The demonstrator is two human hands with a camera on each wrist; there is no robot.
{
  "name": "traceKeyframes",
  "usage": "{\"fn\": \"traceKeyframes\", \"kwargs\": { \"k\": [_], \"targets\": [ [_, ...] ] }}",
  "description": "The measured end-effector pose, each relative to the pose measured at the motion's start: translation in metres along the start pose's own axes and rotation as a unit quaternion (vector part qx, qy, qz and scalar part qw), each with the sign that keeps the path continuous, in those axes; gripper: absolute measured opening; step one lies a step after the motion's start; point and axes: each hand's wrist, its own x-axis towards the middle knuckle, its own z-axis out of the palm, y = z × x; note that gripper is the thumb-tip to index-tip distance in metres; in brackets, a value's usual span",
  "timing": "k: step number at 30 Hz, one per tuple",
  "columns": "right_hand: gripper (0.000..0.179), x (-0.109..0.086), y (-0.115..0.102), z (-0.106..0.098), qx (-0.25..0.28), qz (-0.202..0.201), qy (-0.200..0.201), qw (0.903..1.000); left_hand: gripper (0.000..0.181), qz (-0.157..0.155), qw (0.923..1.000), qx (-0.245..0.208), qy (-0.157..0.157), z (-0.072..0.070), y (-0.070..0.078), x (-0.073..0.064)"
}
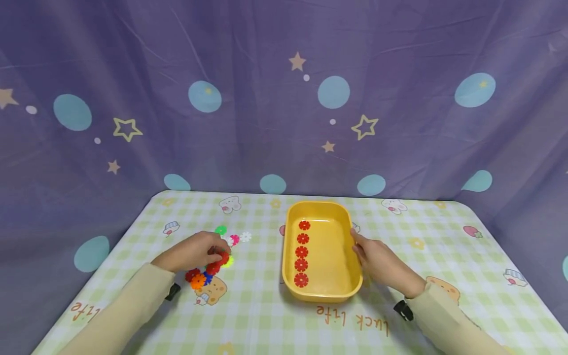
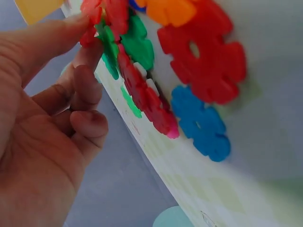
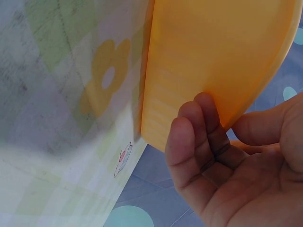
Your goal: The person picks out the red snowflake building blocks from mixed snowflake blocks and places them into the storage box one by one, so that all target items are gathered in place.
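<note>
My left hand is over a loose heap of plastic snowflake discs on the left of the table. Thumb and forefinger pinch a red snowflake disc, while the other fingers curl below. Around it lie a blue disc, an orange disc and several more red, green and white ones, some overlapping. My right hand grips the right side of a yellow tray, thumb at the rim and fingers against its outer wall. Inside the tray, several red discs form a straight column along the left side.
A green-and-white checked cloth with cartoon prints covers the table. Behind it hangs a purple curtain with stars and balloons. A white disc and a green disc lie at the heap's far edge, left of the tray.
</note>
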Motion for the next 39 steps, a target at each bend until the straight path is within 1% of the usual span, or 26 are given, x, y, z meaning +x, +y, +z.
{"fn": "traceKeyframes", "kwargs": {
  "k": [3,8,11,13,18,22,26,32,36,39],
  "targets": [
    [0.046,0.0,0.0,0.0,0.002,0.001,-0.002,1.0,0.018,0.012,0.9999,0.002,-0.012,0.0,0.001,-0.003],
    [0.046,0.0,-0.001,0.0,0.004,0.002,-0.003,1.0,0.021,0.042,0.9983,0.034,-0.024,0.002,0.001,-0.006],
    [0.046,0.0,-0.001,0.0,0.005,0.003,-0.004,1.0,0.021,0.055,0.997,0.048,-0.026,0.003,0.003,-0.007],
    [0.046,-0.001,-0.001,0.0,0.005,0.004,-0.003,1.0,0.021,0.06,0.9964,0.055,-0.02,0.003,0.004,-0.008],
    [0.046,-0.001,-0.001,0.0,0.003,0.0,0.0,1.0,0.024,0.06,0.9958,0.069,-0.009,0.004,0.007,-0.009],
    [0.046,-0.002,-0.001,0.001,0.004,0.0,-0.001,1.0,0.027,0.054,0.9959,0.071,-0.018,0.005,0.01,-0.01],
    [0.046,-0.001,-0.001,0.0,0.006,0.002,-0.003,1.0,0.028,0.059,0.9952,0.072,-0.029,0.004,0.014,-0.013],
    [0.046,-0.002,-0.001,0.0,0.004,-0.004,0.001,1.0,0.027,0.064,0.994,0.082,-0.032,0.003,0.017,-0.016],
    [0.046,-0.001,0.0,0.0,0.005,-0.007,0.001,1.0,0.025,0.069,0.9922,0.098,-0.033,0.002,0.018,-0.016],
    [0.046,-0.001,0.0,0.0,0.005,-0.006,-0.003,1.0,0.023,0.09,0.9906,0.1,-0.025,0.002,0.024,-0.015]
  ]
}}
